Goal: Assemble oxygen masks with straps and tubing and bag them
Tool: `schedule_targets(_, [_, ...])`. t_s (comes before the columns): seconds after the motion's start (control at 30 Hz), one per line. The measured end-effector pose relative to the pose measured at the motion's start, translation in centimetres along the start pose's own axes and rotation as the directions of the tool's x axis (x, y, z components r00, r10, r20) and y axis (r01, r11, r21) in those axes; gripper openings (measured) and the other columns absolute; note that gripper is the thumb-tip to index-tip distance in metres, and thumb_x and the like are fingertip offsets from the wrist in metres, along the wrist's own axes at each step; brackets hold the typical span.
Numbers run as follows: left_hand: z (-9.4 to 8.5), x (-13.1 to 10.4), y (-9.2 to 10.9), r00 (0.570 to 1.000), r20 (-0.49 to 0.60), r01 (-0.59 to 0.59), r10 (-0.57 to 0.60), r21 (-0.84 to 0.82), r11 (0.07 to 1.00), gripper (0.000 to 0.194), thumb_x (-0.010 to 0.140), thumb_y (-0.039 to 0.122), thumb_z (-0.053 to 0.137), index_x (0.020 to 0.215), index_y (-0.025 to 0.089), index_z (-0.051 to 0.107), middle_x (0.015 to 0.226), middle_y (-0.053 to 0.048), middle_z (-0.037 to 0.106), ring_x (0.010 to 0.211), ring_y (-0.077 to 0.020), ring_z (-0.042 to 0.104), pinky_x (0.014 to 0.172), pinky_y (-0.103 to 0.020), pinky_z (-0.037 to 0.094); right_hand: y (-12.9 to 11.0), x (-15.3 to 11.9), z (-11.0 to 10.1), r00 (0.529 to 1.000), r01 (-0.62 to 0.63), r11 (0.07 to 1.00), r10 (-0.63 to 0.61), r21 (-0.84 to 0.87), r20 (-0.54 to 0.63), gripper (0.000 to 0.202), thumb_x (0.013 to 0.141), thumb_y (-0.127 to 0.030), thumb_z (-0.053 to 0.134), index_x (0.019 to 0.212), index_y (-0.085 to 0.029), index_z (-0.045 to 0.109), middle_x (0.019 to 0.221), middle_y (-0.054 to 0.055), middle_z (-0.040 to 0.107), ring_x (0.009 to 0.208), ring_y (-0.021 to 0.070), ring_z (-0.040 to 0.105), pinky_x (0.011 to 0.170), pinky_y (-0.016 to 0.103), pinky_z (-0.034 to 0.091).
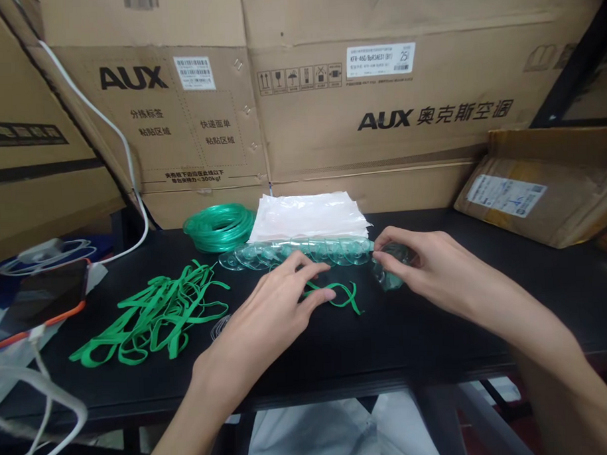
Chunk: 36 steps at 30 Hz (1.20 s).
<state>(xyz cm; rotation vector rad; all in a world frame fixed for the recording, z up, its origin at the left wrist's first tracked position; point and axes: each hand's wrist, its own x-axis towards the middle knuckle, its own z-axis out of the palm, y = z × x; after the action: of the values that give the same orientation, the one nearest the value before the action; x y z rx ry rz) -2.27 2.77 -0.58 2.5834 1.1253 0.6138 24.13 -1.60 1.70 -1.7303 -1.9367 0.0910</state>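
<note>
A row of overlapping clear green plastic masks [349, 252] lies across the black table, in front of the white sheets. At its right end, my right hand [408, 254] is closed, thumb and forefinger pinching a clear green plastic mask [397, 277] that is partly hidden under the fingers. My left hand [290, 291] hovers at the front of the row, thumb and fingers apart. Just beyond its fingertips lies a single green elastic strap [354, 302], part of it hidden behind the hand. To the left sits a tangled heap of green straps [172, 312].
Behind the row are a stack of white plastic sheets [306, 215] and a coil of green tubing [218, 227]. A phone [40, 300] and white cables [135, 167] occupy the left side. Large cartons [311, 147] wall off the back; a taped box [531, 193] stands right.
</note>
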Motion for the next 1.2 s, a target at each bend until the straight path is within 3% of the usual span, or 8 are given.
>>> schedule_targets(0.1, [0.4, -0.2, -0.6, 0.997, 0.077, -0.028, 0.027, 0.009, 1.000, 0.044, 0.103, 0.048, 0.062, 0.144, 0.031, 0.059, 0.143, -0.003, 0.056, 0.117, -0.0254, 0.065, 0.098, -0.037, 0.047, 0.3, -0.1, 0.1, 1.000, -0.005, 1.000, 0.005, -0.005, 0.030, 0.024, 0.098, -0.052, 0.060, 0.103, -0.032, 0.073, 0.070, 0.000, 0.070, 0.063, 0.0230, 0.065, 0.056, 0.030, 0.042])
schedule_targets(0.2, [0.9, -0.2, -0.9, 0.995, 0.098, -0.025, 0.022, 0.032, 0.999, 0.025, 0.107, 0.036, 0.058, 0.130, 0.027, 0.063, 0.135, -0.003, 0.059, 0.117, -0.0240, 0.064, 0.100, -0.037, 0.045, 0.7, -0.3, 0.5, 0.997, 0.035, 0.999, -0.036, 0.020, 0.071, 0.030, 0.092, -0.058, 0.067, 0.109, -0.035, 0.075, 0.082, 0.001, 0.077, 0.068, 0.0246, 0.069, 0.061, 0.033, 0.048])
schedule_targets(0.33, [1.4, -0.3, -0.5, 0.997, 0.079, -0.010, 0.007, 0.032, 0.999, 0.008, 0.108, 0.023, 0.054, 0.107, 0.023, 0.062, 0.115, -0.002, 0.062, 0.107, -0.0206, 0.064, 0.093, -0.035, 0.047, 1.4, -0.5, 1.5, 0.991, 0.094, 0.989, -0.104, 0.112, 0.084, 0.042, 0.078, -0.059, 0.082, 0.113, -0.036, 0.077, 0.102, 0.004, 0.080, 0.086, 0.0303, 0.074, 0.069, 0.035, 0.053])
schedule_targets(0.53, [2.0, -0.6, 0.8, 0.998, -0.026, -0.052, 0.054, 0.082, 0.995, 0.017, 0.108, 0.012, 0.043, 0.103, 0.022, 0.055, 0.112, -0.003, 0.063, 0.107, -0.0212, 0.062, 0.090, -0.035, 0.047, 3.0, 0.3, 2.7, 0.979, 0.092, 0.980, -0.122, 0.177, 0.165, 0.042, 0.074, -0.058, 0.083, 0.110, -0.035, 0.077, 0.098, 0.002, 0.080, 0.079, 0.0276, 0.074, 0.064, 0.033, 0.052])
schedule_targets(0.73, [-3.7, -1.7, 0.5, 0.953, -0.304, -0.007, 0.011, 0.015, 1.000, 0.013, 0.110, 0.021, 0.045, 0.104, 0.025, 0.056, 0.107, 0.000, 0.064, 0.099, -0.0194, 0.063, 0.087, -0.032, 0.045, 4.0, 0.4, 3.0, 0.969, 0.000, 0.996, -0.023, 0.093, 0.247, 0.050, 0.081, -0.070, 0.071, 0.118, -0.038, 0.074, 0.110, 0.001, 0.079, 0.096, 0.0298, 0.073, 0.083, 0.035, 0.056])
schedule_targets(0.93, [-10.6, -5.1, -5.5, 0.812, -0.503, 0.459, -0.296, 0.236, 0.857, 0.025, 0.104, 0.045, 0.046, 0.101, 0.027, 0.064, 0.104, -0.005, 0.071, 0.089, -0.0293, 0.067, 0.080, -0.040, 0.046, 4.1, -0.1, 3.6, 0.967, -0.029, 0.997, 0.008, 0.078, 0.255, 0.060, 0.084, -0.076, 0.065, 0.134, -0.042, 0.067, 0.133, 0.002, 0.072, 0.122, 0.0344, 0.068, 0.101, 0.040, 0.053])
schedule_targets(1.07, [-11.9, -6.5, -9.8, 0.749, -0.430, 0.644, -0.504, 0.300, 0.703, 0.036, 0.099, 0.048, 0.046, 0.111, 0.023, 0.070, 0.118, -0.013, 0.072, 0.106, -0.0412, 0.069, 0.081, -0.048, 0.049, 3.9, -0.3, 3.8, 0.964, -0.017, 0.997, -0.002, 0.069, 0.266, 0.058, 0.087, -0.071, 0.065, 0.138, -0.044, 0.064, 0.142, 0.002, 0.067, 0.132, 0.0354, 0.063, 0.107, 0.043, 0.050])
schedule_targets(1.2, [-10.4, -5.1, -7.7, 0.795, -0.463, 0.546, -0.392, 0.264, 0.795, 0.052, 0.096, 0.057, 0.051, 0.129, 0.022, 0.068, 0.129, -0.014, 0.068, 0.105, -0.0395, 0.070, 0.087, -0.048, 0.051, 2.8, -0.9, 3.4, 0.955, -0.045, 0.997, 0.026, 0.059, 0.297, 0.053, 0.089, -0.067, 0.066, 0.138, -0.048, 0.063, 0.146, 0.001, 0.065, 0.138, 0.0363, 0.058, 0.108, 0.047, 0.049])
